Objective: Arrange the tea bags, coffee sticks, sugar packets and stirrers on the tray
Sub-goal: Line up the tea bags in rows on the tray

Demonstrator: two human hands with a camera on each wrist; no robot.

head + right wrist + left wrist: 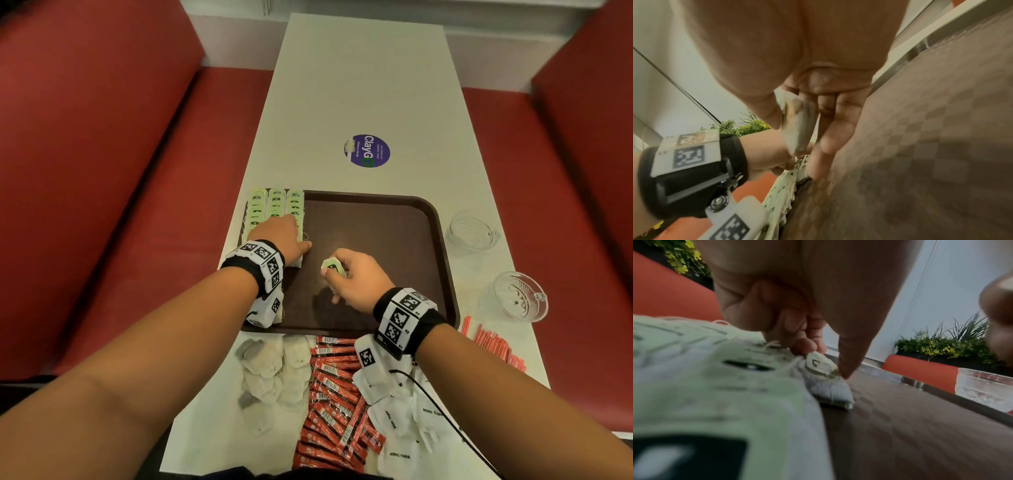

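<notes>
A brown tray lies on the white table. Tea bags with green tags lie in three columns along its left side. My left hand rests over the near end of those columns. In the left wrist view its thumb and curled fingers pinch the tag of a tea bag at the right column's edge. My right hand hovers over the tray's middle and holds one tea bag between thumb and fingers. In front of the tray lie loose tea bags, red coffee sticks, white sugar packets and red stirrers.
Two glass cups stand on the table right of the tray. A purple round sticker is on the table beyond the tray. Red bench seats flank the table on both sides.
</notes>
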